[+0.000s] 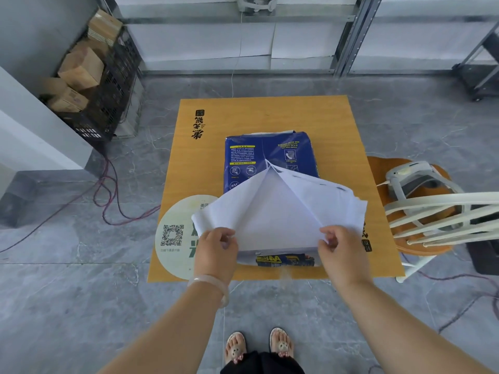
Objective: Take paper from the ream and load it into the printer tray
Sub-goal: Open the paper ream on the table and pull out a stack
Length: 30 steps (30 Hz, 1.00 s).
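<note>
The blue ream of paper [266, 160] lies flat in the middle of the counter [334, 125], and its near end is torn open. The left hand [216, 251] is closed, pinching the left wrapper flap [216, 214]. The right hand [340, 251] is closed too, pinching the right wrapper flap [337, 203]. White sheets [272, 225] show in the gap between them.

To do this well, I think the hands should pull the flaps apart slowly, so the sheets do not tear or bend. Then one hand can slide in and lift a neat bunch.

The counter is a low square of yellow wood, standing on a grey stone floor [81, 279]. A round QR sticker [175, 236] sits on its near left part. No printer can be seen. A chair [421, 211] stands just beside the counter on the right. A black crate of cardboard boxes [89, 85] is far off to the left. Red cables [113, 190] trail on the floor.
</note>
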Tool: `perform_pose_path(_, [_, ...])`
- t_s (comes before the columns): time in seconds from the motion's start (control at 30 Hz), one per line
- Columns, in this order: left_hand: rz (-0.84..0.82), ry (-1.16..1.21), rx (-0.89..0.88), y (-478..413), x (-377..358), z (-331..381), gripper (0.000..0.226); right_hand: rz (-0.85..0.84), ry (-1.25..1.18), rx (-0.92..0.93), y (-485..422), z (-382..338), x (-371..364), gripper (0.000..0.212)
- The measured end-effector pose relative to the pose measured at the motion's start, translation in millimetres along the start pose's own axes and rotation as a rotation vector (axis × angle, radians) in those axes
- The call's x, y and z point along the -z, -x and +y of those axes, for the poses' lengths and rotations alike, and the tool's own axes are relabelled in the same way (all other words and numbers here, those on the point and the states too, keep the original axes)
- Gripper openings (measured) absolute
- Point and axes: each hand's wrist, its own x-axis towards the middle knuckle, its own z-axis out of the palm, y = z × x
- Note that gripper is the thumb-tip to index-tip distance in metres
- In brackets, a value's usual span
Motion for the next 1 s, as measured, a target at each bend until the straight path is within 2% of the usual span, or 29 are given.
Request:
perform_pose_path(0.07, [-0.019, 0.066, 0.157, 6, 0, -1, 0.009, -0.027, -0.075, -0.204, 6, -2, 1, 0.014])
perform_pose_path(0.1, [-0.029, 0.086, 0.22, 7, -1, -1, 0.012, -0.027, -0.096, -0.273, 6, -3, 1, 0.017])
perform_pose_path(0.3, [-0.042, 0.078, 0.418, -12, -11, 15, 0.045, -0.098, -0.223, -0.553, -15, -13, -6, 0.054])
perform_pose_path(0.37, [-0.048, 0.045, 0.428, -15, -16, 12, 0.05, -0.092, -0.251, -0.583, -20, -13, -7, 0.058])
perform_pose_path(0.5, [-0.045, 0.036, 0.4, -13, -17, 5, 0.048, -0.124, -0.264, -0.576, -21, -6, -8, 0.058])
perform_pose_path(0.63, [-0.043, 0.007, 0.358, -3, -15, 1, 0.048, -0.147, -0.355, -0.536, -13, -1, -7, 0.047])
perform_pose_path(0.73, [-0.075, 0.02, 0.398, 6, -11, 0, 0.049, -0.163, -0.446, -0.532, -7, 3, -7, 0.04])
perform_pose_path(0.87, [-0.124, 0.007, 0.426, 8, -3, -3, 0.046, -0.221, -0.606, -0.581, -1, 13, -8, 0.021])
perform_pose_path(1.0, [-0.142, 0.092, 0.438, 5, 3, -8, 0.034, -0.272, -0.684, -0.602, 1, 15, -6, 0.018])
